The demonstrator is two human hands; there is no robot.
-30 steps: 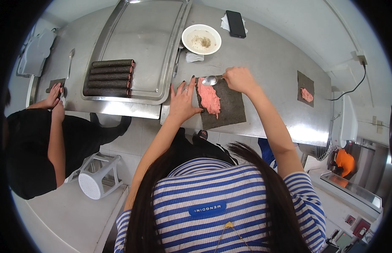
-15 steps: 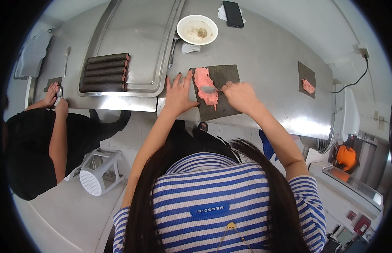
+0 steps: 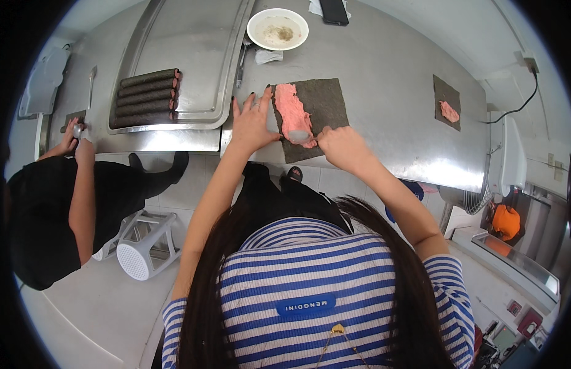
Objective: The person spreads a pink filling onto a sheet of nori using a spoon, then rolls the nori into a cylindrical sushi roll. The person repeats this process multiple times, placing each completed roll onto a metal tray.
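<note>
A dark green seaweed sheet (image 3: 329, 101) lies on the steel table. A band of pink meat paste (image 3: 291, 111) runs along its left side. My left hand (image 3: 251, 126) rests with fingers spread at the sheet's left edge, fingertips and thumb touching it. My right hand (image 3: 345, 149) is closed around the handle of a metal spoon (image 3: 299, 136). The spoon's bowl presses on the near end of the paste. Most of the handle is hidden by my fingers.
Several seaweed rolls (image 3: 147, 98) lie in a metal tray (image 3: 202, 86) at left. Beyond are a white bowl of cloudy liquid (image 3: 277, 29), a folded tissue (image 3: 269, 56) and a phone (image 3: 334, 11). Another sheet with paste (image 3: 448, 111) lies right. A co-worker's hands (image 3: 76, 142) work far left.
My right hand has drawn the spoon toward me, from the middle of the paste to its near end. The paste's near end looks broader. My left hand still holds the sheet's edge.
</note>
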